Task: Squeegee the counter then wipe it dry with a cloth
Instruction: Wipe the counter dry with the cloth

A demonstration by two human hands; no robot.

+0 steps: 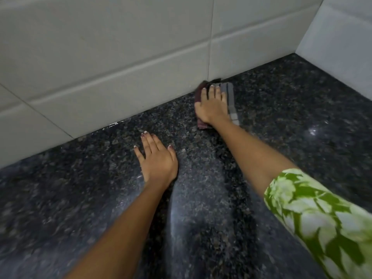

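Checked cloth [231, 101]: maroon and grey, folded, flat on worktop, touching the wall base
Right hand [211, 106]: fingers straight, pressing down on cloth
Left hand [157, 158]: flat, fingers spread, resting on bare stone, well apart from cloth
Worktop [302, 121]: dark speckled granite, glossy
Wall [100, 57]: pale tiles
Sleeve [322, 218]: green floral, right arm

Head view looks steeply down (close) onto the counter [281, 117].
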